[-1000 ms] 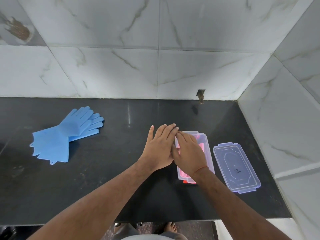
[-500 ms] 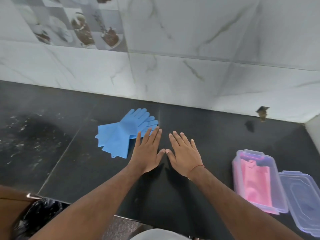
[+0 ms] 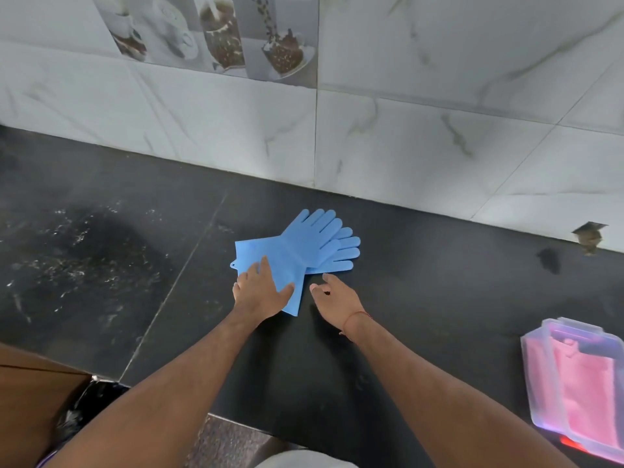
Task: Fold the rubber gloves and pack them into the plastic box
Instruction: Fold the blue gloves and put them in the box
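A tiled marble-look wall (image 3: 422, 136) fills the top of my view, with a strip of coffee-cup picture tiles (image 3: 216, 35) set into it at the upper left. Below it runs the black stone counter (image 3: 422, 292) I am working on, speckled with pale marks toward its left end. At the lower left corner a brown surface (image 3: 30, 393) and something black and crinkled (image 3: 84, 407) sit below the counter's edge.

At the far right edge of the counter stands the clear plastic box (image 3: 537, 373), lid off, with folded pink gloves (image 3: 580, 393) already inside it; part of it runs out of view.

The pair of blue rubber gloves (image 3: 304, 244) lies flat near the wall in the middle of the counter, one over the other, cuffs toward me and to the left, fingers fanned out toward the right. They are well apart from the box.

My left hand (image 3: 260, 292) rests on the cuff end of the gloves, fingers spread and fairly straight, pressing rather than gripping. My right hand (image 3: 337, 298) is just beside the near edge of the gloves, fingers loosely curled and holding nothing; I cannot tell whether a fingertip touches the rubber. A thin red thread (image 3: 354, 317) circles that wrist.
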Tool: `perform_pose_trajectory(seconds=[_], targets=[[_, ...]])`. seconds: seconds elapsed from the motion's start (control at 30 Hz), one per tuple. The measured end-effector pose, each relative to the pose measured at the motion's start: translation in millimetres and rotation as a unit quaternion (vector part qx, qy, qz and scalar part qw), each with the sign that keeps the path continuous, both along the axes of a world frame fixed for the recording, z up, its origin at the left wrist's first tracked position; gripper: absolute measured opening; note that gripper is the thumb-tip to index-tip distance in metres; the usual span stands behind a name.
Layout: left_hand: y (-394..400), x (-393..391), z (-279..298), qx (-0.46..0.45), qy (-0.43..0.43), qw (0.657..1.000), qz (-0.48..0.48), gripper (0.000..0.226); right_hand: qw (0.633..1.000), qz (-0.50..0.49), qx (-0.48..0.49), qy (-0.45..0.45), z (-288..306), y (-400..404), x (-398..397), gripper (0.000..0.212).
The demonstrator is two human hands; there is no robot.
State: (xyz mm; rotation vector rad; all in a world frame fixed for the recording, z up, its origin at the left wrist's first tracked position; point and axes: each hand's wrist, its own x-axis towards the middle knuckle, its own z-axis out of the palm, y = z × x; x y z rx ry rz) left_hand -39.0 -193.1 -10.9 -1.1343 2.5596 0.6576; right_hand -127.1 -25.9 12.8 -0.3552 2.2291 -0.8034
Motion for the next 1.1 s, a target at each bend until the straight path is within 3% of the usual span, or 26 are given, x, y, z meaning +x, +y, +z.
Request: perform_pose_trajectory(seconds=[0.17,0.3,0.4,0.5,0.63,0.7,0.8,0.9,0.97,1.03,1.1], targets=[[-11,-1,-3,0.030,0.025,0.999,0.019,0.096,0.976,-0.124,-0.086,-0.155,-3,-18,8,0.060],[-8,-2,-1,0.181,0.120,0.973,0.071,0.075,0.964,-0.150,-0.143,-0.169,-2,-16,15,0.028],[5,-9,1,0.275,0.162,0.943,0.100,0.062,0.948,-0.177,-0.194,-0.179,5,-10,13,0.028],[24,-19,9,0.313,0.170,0.925,0.133,0.055,0.951,-0.189,-0.210,-0.129,18,6,5,0.039],[55,-30,19,0.165,0.233,0.954,0.092,0.053,0.977,-0.138,-0.160,-0.025,43,40,-13,0.057],[73,-44,28,0.182,0.260,0.947,0.058,0.053,0.985,-0.096,-0.139,0.037,58,62,-18,0.061],[109,-67,45,0.362,0.263,0.887,0.116,0.046,0.985,-0.031,-0.101,0.134,80,94,-19,0.063],[141,-81,55,0.607,0.224,0.736,0.200,0.034,0.966,0.085,-0.029,0.242,95,121,-7,0.063],[156,-86,53,0.692,0.199,0.663,0.205,0.044,0.930,0.173,0.032,0.324,96,136,3,0.063],[167,-90,48,0.721,0.182,0.642,0.187,0.060,0.894,0.225,0.091,0.376,94,151,12,0.068],[179,-95,43,0.716,0.172,0.652,0.181,0.060,0.871,0.247,0.119,0.407,87,168,18,0.074]])
